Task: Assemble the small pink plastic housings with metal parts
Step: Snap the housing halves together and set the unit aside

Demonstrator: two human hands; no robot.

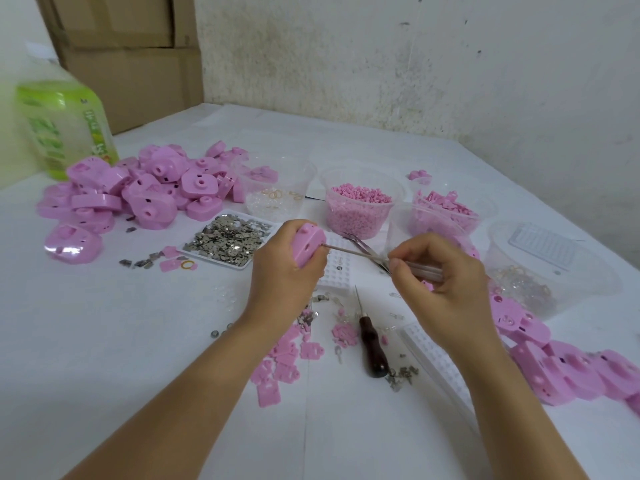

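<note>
Pink housing (308, 249), glossy moulded plastic with rounded corners, is held over the worktop's (138, 341) middle, gripped in the left hand (285, 271); the right hand (440, 275) pinches a thin steel pick (360, 255), tip at its edge. Best, I'd say, to brace it and push straight, gently.

Open tabletop (121, 341) near left; housing pile (138, 188), tray (214, 260), cups (277, 181) beyond.

At far left I see a big clear jug (62, 129) with a green label standing on the white surface (138, 341), in front of stacked cardboard boxes (131, 53). A stained whitish wall (415, 57) runs behind. Nearer me lies a dark-handled awl (370, 344), tip pointing away.
</note>
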